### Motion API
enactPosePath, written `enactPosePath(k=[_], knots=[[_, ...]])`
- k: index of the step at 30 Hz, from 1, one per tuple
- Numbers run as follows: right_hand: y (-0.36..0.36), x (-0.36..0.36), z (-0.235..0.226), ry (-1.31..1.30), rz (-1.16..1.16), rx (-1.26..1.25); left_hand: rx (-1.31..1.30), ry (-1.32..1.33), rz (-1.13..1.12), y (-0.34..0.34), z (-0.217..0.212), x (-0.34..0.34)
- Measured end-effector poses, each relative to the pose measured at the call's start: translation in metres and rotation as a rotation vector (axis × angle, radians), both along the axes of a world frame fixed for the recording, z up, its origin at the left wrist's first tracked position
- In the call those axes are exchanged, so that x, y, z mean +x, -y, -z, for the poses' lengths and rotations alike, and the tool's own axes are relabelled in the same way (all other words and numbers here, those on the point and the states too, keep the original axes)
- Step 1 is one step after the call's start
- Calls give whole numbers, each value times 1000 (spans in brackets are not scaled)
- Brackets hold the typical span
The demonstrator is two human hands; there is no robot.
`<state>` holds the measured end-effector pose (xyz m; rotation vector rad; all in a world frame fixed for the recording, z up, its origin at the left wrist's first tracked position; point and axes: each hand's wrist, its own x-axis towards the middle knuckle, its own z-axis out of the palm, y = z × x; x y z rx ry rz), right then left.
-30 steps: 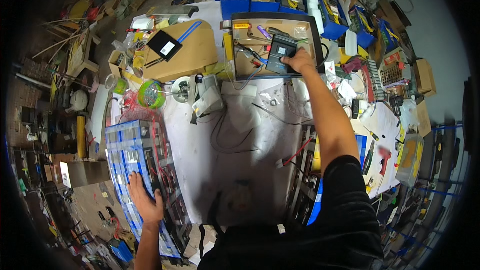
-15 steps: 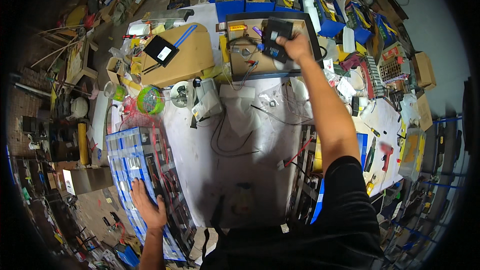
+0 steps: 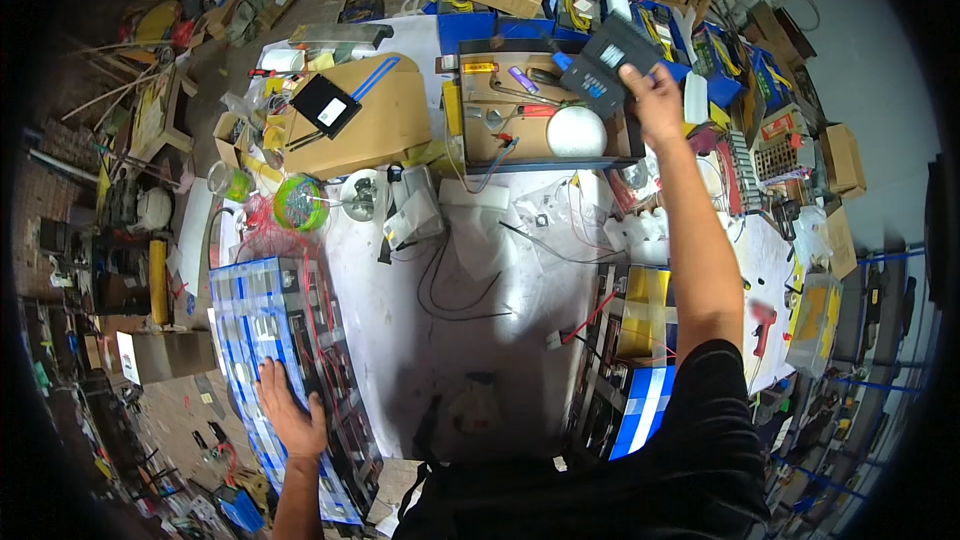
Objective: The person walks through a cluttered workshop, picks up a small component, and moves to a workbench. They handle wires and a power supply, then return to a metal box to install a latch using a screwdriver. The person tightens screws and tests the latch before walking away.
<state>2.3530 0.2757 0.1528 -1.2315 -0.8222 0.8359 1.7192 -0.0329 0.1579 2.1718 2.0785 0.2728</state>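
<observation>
My right hand [image 3: 655, 105] grips a flat black box-shaped device [image 3: 610, 55] with pale print and a blue plug on its side. It is held tilted over the right part of a black-rimmed open box [image 3: 545, 166]. In that box lie a purple-handled tool [image 3: 521, 79], leads with red and black clips [image 3: 505, 143] and a round white disc-like thing [image 3: 577, 132]. My left hand [image 3: 290, 410] lies flat, fingers stretched, on a long blue pack [image 3: 243, 305] bound with clear tape, with red wires along its inner side.
A second blue pack [image 3: 640, 410] stands at the right. Brown cardboard [image 3: 390, 115] carries a smaller black box [image 3: 325, 105]. Green tubs [image 3: 300, 202], bagged parts and a dark cable [image 3: 430, 285] lie across the white tabletop. A red glue-gun-like tool [image 3: 762, 330] lies far right.
My right hand has moved right with the black device, which has turned and now uncovers more of the box, the white disc included. My left hand stays on the blue pack.
</observation>
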Motion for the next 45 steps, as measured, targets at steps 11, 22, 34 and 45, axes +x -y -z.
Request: enactPosePath(k=[11, 22, 34, 45], knots=[[-21, -54, 136, 465, -67, -487, 2, -12, -2, 0, 4, -2], [-13, -62, 93, 1041, 32, -978, 5, 3, 1, 3, 3, -4], [-9, -45, 96, 1090, -18, -1036, -2, -8, -12, 2, 1, -2], [-5, -30, 125, 1150, -45, -804, -9, 7, -19, -1, -2, 0]])
